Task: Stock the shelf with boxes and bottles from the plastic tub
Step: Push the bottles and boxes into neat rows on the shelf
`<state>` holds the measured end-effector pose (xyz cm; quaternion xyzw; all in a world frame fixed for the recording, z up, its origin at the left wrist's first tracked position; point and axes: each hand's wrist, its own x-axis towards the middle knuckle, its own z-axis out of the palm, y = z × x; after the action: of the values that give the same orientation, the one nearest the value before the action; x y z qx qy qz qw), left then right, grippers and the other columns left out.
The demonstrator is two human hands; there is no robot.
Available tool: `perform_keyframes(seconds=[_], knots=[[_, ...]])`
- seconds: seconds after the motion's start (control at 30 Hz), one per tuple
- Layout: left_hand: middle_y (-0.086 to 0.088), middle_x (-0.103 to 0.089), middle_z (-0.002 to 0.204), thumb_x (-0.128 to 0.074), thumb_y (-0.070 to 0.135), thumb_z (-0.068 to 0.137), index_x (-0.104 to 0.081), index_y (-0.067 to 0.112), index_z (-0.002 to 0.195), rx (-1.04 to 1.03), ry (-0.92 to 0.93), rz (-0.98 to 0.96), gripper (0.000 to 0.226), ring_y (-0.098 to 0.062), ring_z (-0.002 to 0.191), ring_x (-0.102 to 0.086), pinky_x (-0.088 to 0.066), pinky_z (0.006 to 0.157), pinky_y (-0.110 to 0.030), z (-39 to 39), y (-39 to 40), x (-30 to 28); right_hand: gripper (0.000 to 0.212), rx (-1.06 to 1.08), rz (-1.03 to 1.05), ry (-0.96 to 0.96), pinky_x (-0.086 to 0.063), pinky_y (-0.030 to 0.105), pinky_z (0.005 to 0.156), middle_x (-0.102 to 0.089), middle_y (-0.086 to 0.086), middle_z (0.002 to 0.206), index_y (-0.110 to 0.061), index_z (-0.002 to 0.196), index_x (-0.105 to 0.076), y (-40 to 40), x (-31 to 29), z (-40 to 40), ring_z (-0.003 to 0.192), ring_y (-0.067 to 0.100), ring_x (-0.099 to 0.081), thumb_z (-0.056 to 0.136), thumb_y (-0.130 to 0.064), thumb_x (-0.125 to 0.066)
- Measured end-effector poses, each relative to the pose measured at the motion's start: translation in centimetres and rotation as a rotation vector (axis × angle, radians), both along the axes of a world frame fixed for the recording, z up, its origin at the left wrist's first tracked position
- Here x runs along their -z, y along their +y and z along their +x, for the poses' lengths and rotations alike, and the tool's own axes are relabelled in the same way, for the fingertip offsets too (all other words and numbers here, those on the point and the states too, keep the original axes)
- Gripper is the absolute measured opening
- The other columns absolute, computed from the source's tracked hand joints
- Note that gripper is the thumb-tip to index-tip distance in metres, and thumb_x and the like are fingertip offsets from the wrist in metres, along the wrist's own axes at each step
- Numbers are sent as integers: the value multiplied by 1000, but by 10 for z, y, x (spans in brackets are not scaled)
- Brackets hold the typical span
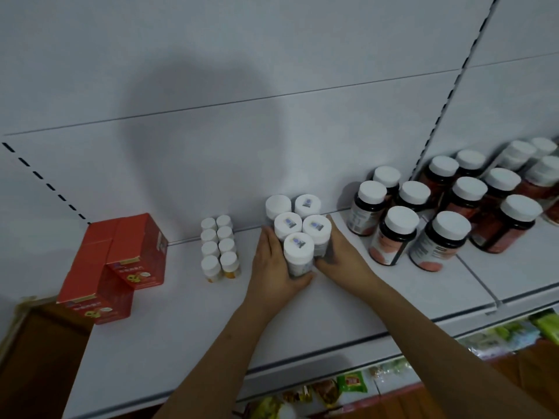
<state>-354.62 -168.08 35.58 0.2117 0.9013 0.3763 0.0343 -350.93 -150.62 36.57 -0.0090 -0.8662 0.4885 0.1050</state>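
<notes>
You are in a shop: slotted white retail shelf (317, 313), rows of supplement bottles (396, 234), packaged snacks (351, 384) below.

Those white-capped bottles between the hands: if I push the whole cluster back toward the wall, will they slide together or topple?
The white-capped bottles will probably slide as a group: the left hand and right hand flank the tightly packed cluster. They look tall and narrow, so the front bottle may tip if pushed high. The shelf looks smooth, so little drag is likely.
</notes>
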Motion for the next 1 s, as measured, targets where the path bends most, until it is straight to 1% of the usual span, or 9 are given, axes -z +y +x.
perform_keyframes(seconds=[0.07,0.1,0.2,0.3,0.37,0.5,0.6,0.8,1.0], knots=[[-10,-31,154,-70,71,55,-14,7,154,5,23,-33,131,-28,142,-34,-37,110,-48,-11,2,1,84,10,61,-49,-34,35,116,-39,-11,152,-23,152,-26,12,7,-16,142,5,-36,83,-27,-74],[-7,-32,154,-72,73,53,-16,9,154,18,34,-48,132,-27,141,-35,-37,110,-48,-16,2,3,88,10,99,-70,-35,38,115,-39,-10,153,-23,153,-24,19,11,-23,141,7,-37,81,-33,-74],[-5,-31,156,-67,82,54,-23,12,154,51,99,-137,130,-22,143,-34,-36,110,-44,-20,0,15,82,8,294,-105,-39,45,109,-50,-3,145,-23,148,-32,26,16,-30,130,18,-49,79,-42,-72],[-3,-34,154,-66,81,57,-27,13,153,60,121,-146,124,-19,141,-36,-37,109,-43,-21,-1,21,75,44,427,-43,-31,40,113,-54,4,139,-15,144,-39,26,31,-29,127,23,-50,82,-50,-62],[-1,-35,154,-67,77,59,-29,15,152,63,135,-128,118,-18,141,-37,-36,109,-42,-22,-2,22,80,55,469,-26,-32,41,112,-54,5,138,-13,144,-40,26,38,-32,126,24,-50,80,-58,-56],[4,-37,153,-70,72,59,-33,18,150,68,148,-100,112,-12,138,-39,-34,111,-38,-22,-4,21,79,88,485,7,-37,40,105,-58,6,127,-12,138,-46,27,40,-37,116,25,-54,77,-61,-55],[10,-50,138,-77,65,58,-43,20,143,66,140,-26,102,-8,126,-49,-42,103,-37,-22,-4,15,84,86,486,-6,-37,41,108,-55,6,134,-14,142,-43,28,43,-37,122,25,-52,77,-66,-52],[10,-45,147,-78,68,58,-35,21,148,71,124,-25,111,-8,133,-45,-39,107,-37,-20,-5,14,83,94,470,-42,-36,44,109,-51,5,142,-19,145,-40,28,45,-38,130,25,-47,79,-65,-56],[10,-46,144,-83,66,53,-31,26,149,56,101,-31,116,-9,126,-46,-40,106,-38,-15,-2,3,73,124,350,-18,-44,41,100,-59,-6,132,-26,139,-45,24,35,-37,119,18,-56,74,-55,-65]])
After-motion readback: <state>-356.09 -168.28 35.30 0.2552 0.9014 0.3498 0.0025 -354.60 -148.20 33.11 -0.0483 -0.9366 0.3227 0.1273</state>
